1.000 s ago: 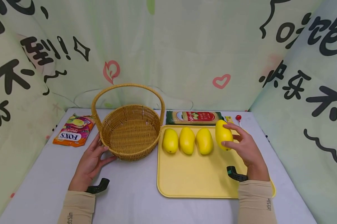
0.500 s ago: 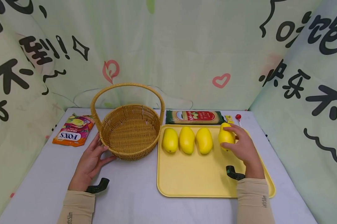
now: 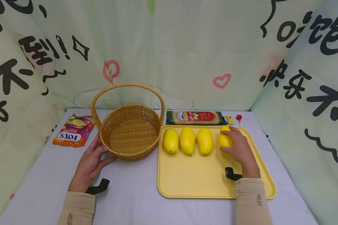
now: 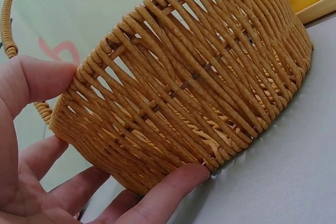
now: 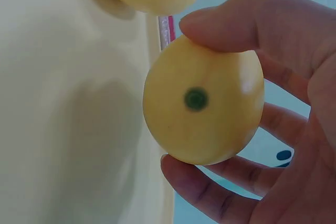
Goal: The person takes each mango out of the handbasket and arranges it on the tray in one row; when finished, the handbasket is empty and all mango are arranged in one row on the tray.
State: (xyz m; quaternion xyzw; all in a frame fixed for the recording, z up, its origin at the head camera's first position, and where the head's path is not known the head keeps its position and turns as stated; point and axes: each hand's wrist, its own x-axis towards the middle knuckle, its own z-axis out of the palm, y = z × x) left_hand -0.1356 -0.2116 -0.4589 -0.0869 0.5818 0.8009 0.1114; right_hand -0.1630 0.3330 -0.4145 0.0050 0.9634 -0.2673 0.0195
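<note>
R hand [image 3: 240, 149] grips a yellow mango [image 3: 224, 138] on the yellow tray [image 3: 197, 181]; L hand [image 3: 90, 162] steadies the wicker basket [image 3: 130, 132].

Held mango sits at the tray's far right end, w/ thumb and fingers curled round it; the wrist view shows its green stem spot. Three more mangoes [image 3: 187, 140] lie in a row along the tray's far edge, left of it. L hand's relaxed fingers and thumb touch the basket's near-left wall, basket just left of tray. Olive-labelled packet [image 3: 195, 117] lies behind tray; FOX'S candy bag [image 3: 74, 130] well left of it.

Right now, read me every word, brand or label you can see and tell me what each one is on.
"FOXS", upside down: orange candy bag.
"FRUITS", smaller: same bag.
Red label on the green packet: too small to read.
Sleeve print: too blurred to read.
Large black characters on the backdrop cloth: cut off, not read.
</note>
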